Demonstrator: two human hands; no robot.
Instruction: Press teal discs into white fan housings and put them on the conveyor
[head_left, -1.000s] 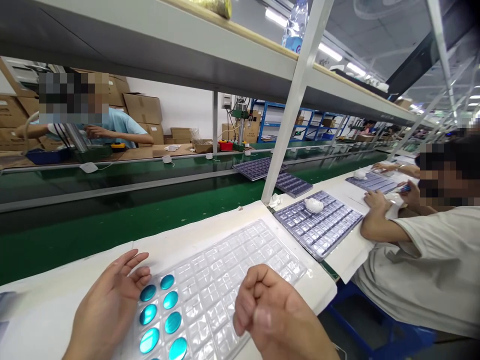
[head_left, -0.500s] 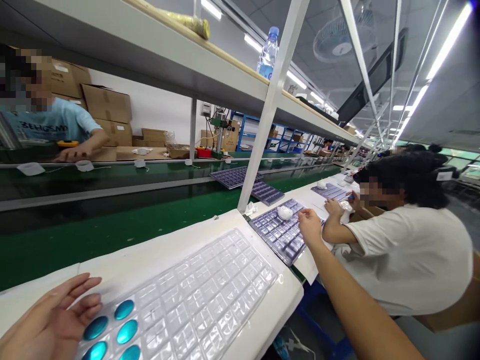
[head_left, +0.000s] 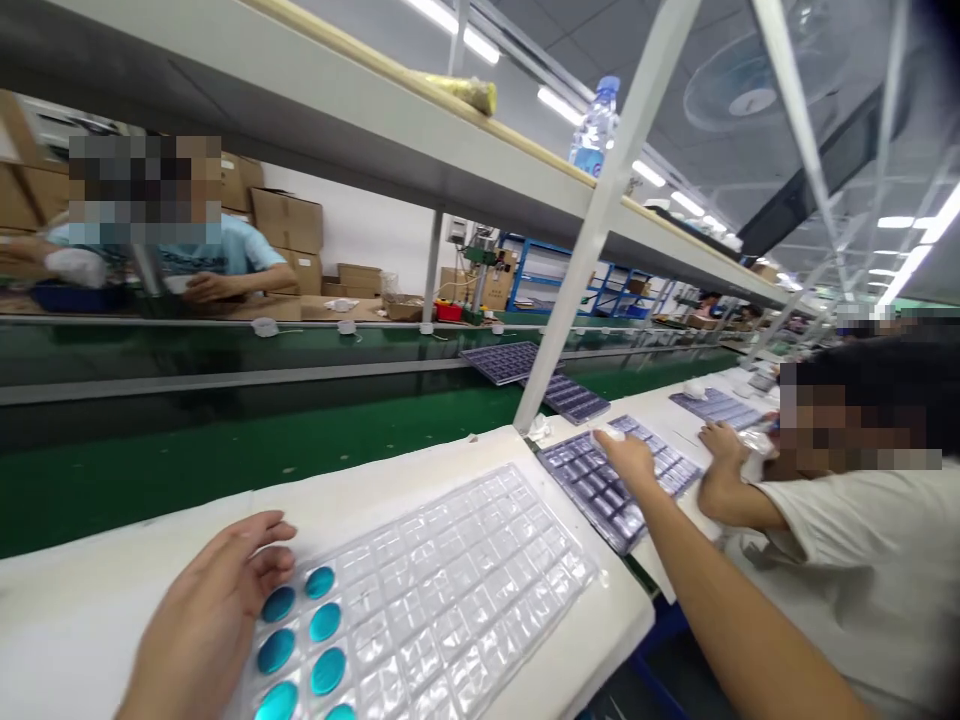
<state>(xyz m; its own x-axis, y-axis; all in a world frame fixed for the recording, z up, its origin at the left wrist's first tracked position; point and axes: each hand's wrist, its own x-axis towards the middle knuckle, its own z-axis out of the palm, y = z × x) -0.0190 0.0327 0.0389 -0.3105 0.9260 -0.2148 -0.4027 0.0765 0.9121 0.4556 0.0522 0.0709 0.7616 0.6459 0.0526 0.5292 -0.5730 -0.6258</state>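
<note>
One hand in the head view, the right hand [head_left: 631,460], had just gone out from over the clear tray [head_left: 469,585] to the white piece [head_left: 613,433] on the dark tray [head_left: 607,492]. So the work had got to that piece, which was right at its fingertips. I could not tell if they were pinching it. The left hand [head_left: 206,612] had stayed by the blue discs [head_left: 276,651], which sat just right of its fingers and lower down. Those fingers were bent, a little spread, and I saw nothing in them.
</note>
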